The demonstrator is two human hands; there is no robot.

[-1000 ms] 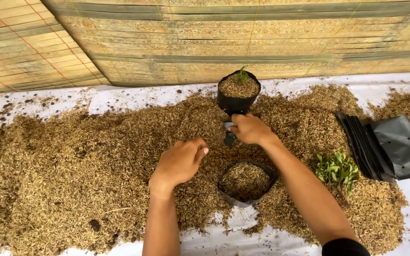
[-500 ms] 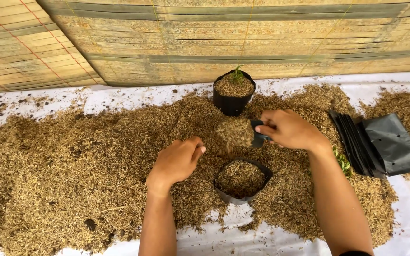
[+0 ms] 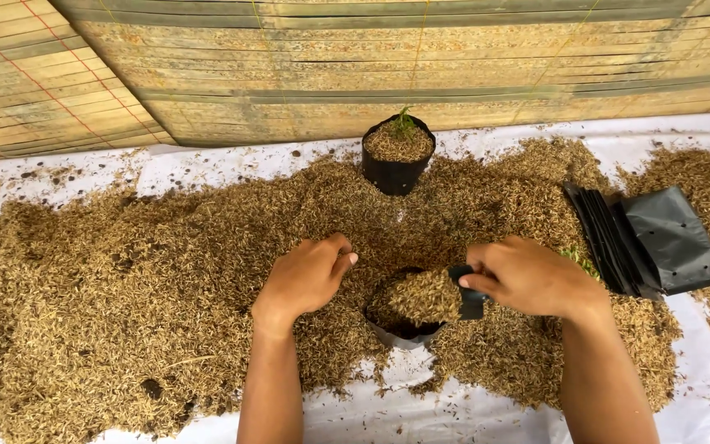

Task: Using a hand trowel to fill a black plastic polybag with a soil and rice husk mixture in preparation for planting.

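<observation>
The right hand (image 3: 532, 278) is clamped on the dark handle of a small scoop (image 3: 441, 296) heaped with husk, its long axis roughly level and its loaded end pointing left over the open black bag (image 3: 400, 327). The left hand (image 3: 306, 275) rests loosely curled on the husk pile (image 3: 125, 288) just left of the bag; it seems to hold nothing, though its fingertips are partly hidden. A filled black pot (image 3: 397, 156) with a seedling stands upright behind, and flat black bags (image 3: 647, 238) lie to the right.

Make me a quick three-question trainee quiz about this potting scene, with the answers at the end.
1. True or false: the right hand holds a scoop heaped with husk.
2. Which hand rests on the husk pile beside the open bag?
3. The filled pot with the seedling stands: A) by the mat wall, B) on the folded black bags.

Key: 1 true; 2 the left hand; 3 A.
</observation>
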